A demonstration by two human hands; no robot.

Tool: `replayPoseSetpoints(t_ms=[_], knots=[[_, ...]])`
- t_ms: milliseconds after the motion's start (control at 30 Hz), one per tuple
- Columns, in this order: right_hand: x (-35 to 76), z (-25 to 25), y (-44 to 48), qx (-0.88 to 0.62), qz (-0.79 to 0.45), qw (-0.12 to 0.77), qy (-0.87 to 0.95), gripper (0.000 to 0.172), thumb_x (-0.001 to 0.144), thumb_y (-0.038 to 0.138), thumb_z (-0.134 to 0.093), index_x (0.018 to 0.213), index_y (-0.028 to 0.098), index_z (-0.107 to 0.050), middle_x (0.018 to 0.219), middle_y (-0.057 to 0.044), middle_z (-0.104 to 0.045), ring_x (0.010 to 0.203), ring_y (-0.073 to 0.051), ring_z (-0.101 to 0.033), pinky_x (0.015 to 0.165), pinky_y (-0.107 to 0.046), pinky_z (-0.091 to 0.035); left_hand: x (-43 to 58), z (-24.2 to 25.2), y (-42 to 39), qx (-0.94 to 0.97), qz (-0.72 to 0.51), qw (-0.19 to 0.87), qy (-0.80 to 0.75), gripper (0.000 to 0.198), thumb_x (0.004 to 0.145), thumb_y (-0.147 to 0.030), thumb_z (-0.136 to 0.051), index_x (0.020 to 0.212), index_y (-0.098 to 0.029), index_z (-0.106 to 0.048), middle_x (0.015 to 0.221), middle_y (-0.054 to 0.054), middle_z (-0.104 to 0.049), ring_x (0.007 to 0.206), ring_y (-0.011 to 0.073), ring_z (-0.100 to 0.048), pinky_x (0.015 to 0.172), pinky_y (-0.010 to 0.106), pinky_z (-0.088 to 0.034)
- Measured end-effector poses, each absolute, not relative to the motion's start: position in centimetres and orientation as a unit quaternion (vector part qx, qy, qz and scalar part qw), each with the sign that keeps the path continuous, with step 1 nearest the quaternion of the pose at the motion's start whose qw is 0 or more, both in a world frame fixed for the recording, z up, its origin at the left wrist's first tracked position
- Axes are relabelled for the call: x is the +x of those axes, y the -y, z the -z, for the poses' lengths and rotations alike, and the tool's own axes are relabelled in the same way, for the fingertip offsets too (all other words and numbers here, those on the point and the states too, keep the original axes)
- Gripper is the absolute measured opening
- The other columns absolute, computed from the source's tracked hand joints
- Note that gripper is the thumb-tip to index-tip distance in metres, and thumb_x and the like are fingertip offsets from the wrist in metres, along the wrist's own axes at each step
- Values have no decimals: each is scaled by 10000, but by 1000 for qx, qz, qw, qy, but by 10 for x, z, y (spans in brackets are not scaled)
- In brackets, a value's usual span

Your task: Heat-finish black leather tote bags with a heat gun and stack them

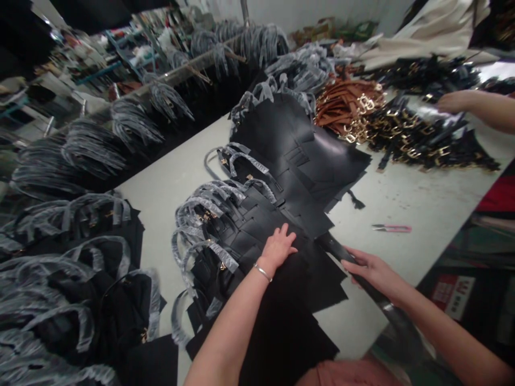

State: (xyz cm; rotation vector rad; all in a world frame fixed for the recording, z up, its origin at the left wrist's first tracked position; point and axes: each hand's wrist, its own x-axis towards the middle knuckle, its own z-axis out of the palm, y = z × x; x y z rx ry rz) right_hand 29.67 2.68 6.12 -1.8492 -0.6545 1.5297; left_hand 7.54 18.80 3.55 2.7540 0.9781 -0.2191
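Looking down at a long pale worktable (181, 166) in a crowded workshop, the view shows a person's two bare forearms reaching over a fanned pile of black leather panels (241, 230). The pile lies at the table's middle, just in front of the person, each panel overlapping the next. The left hand (277, 247), with a thin bracelet (262, 272) at the wrist, lies palm down on the top panel, fingers spread and flat, gripping nothing. The right hand (368, 268) rests on a long black strap (336, 249) that runs beside the pile toward the near table edge. Its fingers lie along the strap, and whether they close around it cannot be told. Grey wrapped handles (201, 209) stick out from the pile's left side. Larger black sheets (306, 150) lie just beyond, touching the pile. To the far left sit heaped stacks of similar handled pieces (80, 289), and more hang in bunches along a rail (132, 123). Judging from these, a great many pieces already seem gathered up, while the fanned pile under the hands looks like what remains spread out. Pink snips (392, 228) lie untouched on bare table to the right. At the far end are brown straps (346, 107) and black buckled straps (422, 142), where a co-worker's hand (453, 101) reaches in.
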Motion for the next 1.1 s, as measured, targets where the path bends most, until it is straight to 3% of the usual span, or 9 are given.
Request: replayPoseSetpoints(t_ms=[167, 267, 433, 533, 600, 800, 867, 933, 1100], knots=[[287, -59, -31, -697, -596, 317, 240, 676, 775, 450, -673, 1376, 215, -473, 884, -38, -677, 620, -142, -585, 511, -230, -451, 68, -34, -174, 940, 84, 97, -316, 586, 799, -425, -671, 1297, -272, -404, 1299, 101, -441, 927, 231, -578, 678, 307, -530], [283, -65, -39, -686, -606, 323, 243, 664, 774, 430, -671, 1364, 189, -485, 851, -33, -671, 587, -131, -567, 488, -223, -435, 68, -32, -165, 940, 96, 85, -316, 607, 824, -409, -649, 1339, -261, -366, 1266, 97, -465, 828, 198, -596, 648, 293, -516], [283, -59, -56, -643, -641, 329, 259, 579, 767, 396, -673, 1291, 183, -551, 689, 23, -601, 492, -101, -524, 455, -215, -422, 73, -33, -155, 945, 78, 59, -313, 431, 873, -334, -592, 1261, -219, -445, 1124, 74, -534, 868, 213, -568, 698, 316, -503], [281, -51, -71, -657, -628, 329, 257, 569, 778, 381, -653, 1302, 192, -536, 657, 34, -567, 451, -101, -521, 404, -210, -404, 79, -30, -156, 948, 44, 48, -311, 258, 913, -242, -515, 1166, -194, -509, 1186, 85, -522, 1004, 228, -520, 821, 347, -485], [282, -50, -76, -683, -596, 335, 257, 581, 787, 379, -643, 1326, 207, -513, 672, 29, -574, 459, -108, -538, 401, -210, -410, 85, -27, -160, 943, 40, 57, -325, 164, 929, -169, -456, 1064, -179, -548, 1163, 75, -535, 986, 201, -519, 829, 318, -483], [298, -64, -49, -689, -582, 356, 243, 593, 780, 436, -657, 1318, 221, -531, 725, 11, -605, 529, -119, -557, 454, -213, -437, 107, -15, -178, 964, 86, 45, -248, 196, 920, -103, -427, 1078, -130, -540, 987, 87, -552, 872, 190, -553, 683, 289, -494], [302, -65, -37, -695, -580, 355, 231, 639, 777, 446, -659, 1346, 204, -501, 719, 7, -600, 548, -131, -561, 458, -218, -432, 114, -12, -183, 977, 107, 47, -179, 176, 924, -111, -409, 975, -122, -577, 920, 88, -552, 811, 189, -556, 636, 294, -486], [304, -62, -28, -704, -577, 356, 212, 673, 782, 459, -648, 1374, 198, -465, 700, 8, -588, 559, -146, -565, 463, -228, -429, 118, -9, -187, 984, 112, 55, -127, 222, 933, -127, -382, 891, -127, -600, 872, 88, -551, 788, 194, -550, 626, 307, -480], [303, -53, -21, -715, -567, 361, 190, 701, 780, 470, -651, 1396, 217, -432, 710, 10, -584, 574, -156, -567, 485, -246, -429, 122, -3, -194, 993, 83, 62, -60, 304, 929, -110, -321, 901, -124, -623, 895, 130, -548, 850, 227, -541, 661, 338, -467]])
